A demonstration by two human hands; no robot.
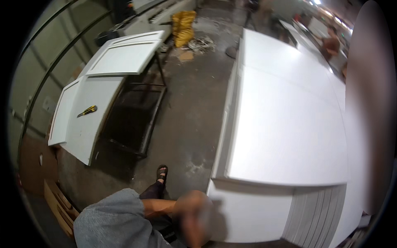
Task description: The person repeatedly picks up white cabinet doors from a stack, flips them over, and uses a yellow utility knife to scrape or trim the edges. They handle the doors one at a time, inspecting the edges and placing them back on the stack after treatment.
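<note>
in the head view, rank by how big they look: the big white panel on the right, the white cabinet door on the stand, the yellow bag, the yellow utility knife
1. big white panel, though nearest the camera
2. white cabinet door
3. yellow bag
4. yellow utility knife

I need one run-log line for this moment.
left hand: blurred, at edge of large white flat panel | right hand: not visible | yellow-black utility knife: lying on white cabinet door

Bare floor aisle (188, 107) between white panels (285, 124) and, seemingly, stacked doors (89, 120).
</note>
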